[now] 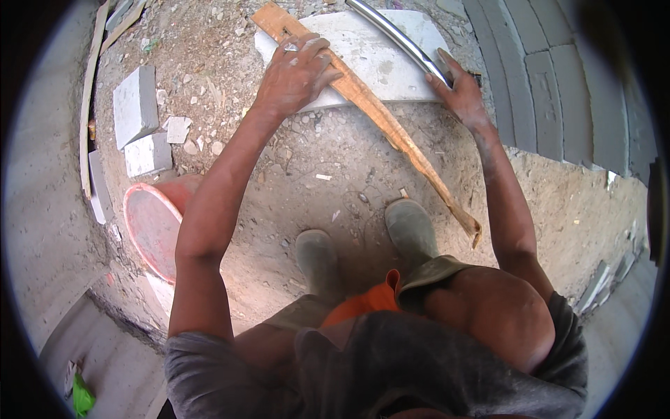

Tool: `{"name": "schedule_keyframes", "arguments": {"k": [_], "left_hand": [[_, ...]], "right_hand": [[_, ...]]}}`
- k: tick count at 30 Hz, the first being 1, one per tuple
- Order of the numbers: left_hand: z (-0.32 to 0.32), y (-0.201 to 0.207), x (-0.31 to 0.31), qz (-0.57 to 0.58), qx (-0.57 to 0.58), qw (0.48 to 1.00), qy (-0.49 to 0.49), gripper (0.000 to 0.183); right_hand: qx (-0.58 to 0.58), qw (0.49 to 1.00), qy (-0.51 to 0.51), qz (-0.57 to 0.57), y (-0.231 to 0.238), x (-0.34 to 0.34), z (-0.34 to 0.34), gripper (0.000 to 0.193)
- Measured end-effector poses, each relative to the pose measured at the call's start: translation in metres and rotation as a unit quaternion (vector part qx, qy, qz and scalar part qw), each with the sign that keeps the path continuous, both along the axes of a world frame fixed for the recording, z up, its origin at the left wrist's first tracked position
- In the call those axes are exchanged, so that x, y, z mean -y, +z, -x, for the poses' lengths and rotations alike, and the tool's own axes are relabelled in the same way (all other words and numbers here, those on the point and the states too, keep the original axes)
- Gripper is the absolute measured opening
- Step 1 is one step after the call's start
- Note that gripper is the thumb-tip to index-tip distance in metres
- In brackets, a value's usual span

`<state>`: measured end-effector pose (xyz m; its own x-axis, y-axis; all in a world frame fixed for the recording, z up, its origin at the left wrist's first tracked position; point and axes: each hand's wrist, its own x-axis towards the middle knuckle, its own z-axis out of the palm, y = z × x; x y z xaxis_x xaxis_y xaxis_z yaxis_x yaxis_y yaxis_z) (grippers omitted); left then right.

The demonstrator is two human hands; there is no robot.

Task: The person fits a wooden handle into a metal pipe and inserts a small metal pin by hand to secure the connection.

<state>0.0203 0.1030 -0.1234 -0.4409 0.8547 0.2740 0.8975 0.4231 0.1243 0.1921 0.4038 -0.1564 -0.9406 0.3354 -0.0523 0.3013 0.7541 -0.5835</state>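
A long, rough-edged wooden plank [380, 115] slants from the far middle down toward the near right, its lower end narrow and splintered. My left hand [296, 73] is closed over its upper part, fingers across the wood. My right hand [460, 91] grips the near end of a shiny metal bar [401, 38] between thumb and fingers; the bar's far end runs out of the picture. Beneath the plank and the bar lies a pale, flat slab [377, 66] on the ground. The plank crosses the slab and hangs past its near edge.
A pinkish-red bucket [132, 223] lies tilted on the left. Behind it are pale grey blocks [136, 105] and rubble. Grey blockwork [548, 84] stands at the far right. My boots [315, 258] rest on the dirt floor below the plank. Wood strips [91, 105] lie along the left wall.
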Motion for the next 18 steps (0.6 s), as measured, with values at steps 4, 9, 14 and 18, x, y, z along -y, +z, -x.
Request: {"name": "schedule_keyframes", "arguments": {"k": [4, 9, 14, 18], "left_hand": [[-0.001, -0.009, -0.007, -0.050, -0.058, 0.997, -0.005, 0.020], [0.001, -0.003, -0.013, -0.053, -0.029, 0.995, 0.076, 0.017], [0.005, 0.013, -0.024, 0.022, 0.055, 0.996, 0.063, 0.023], [0.010, 0.023, -0.025, 0.069, 0.220, 0.966, 0.119, 0.027]], "right_hand": [[-0.006, 1.000, 0.004, 0.009, -0.001, 0.000, 0.001, 0.075], [0.009, 1.000, -0.007, 0.009, 0.005, 0.005, 0.001, 0.076], [0.025, 1.000, -0.009, 0.016, 0.007, 0.002, -0.001, 0.075], [0.007, 1.000, 0.001, 0.009, 0.000, 0.001, -0.001, 0.075]]}}
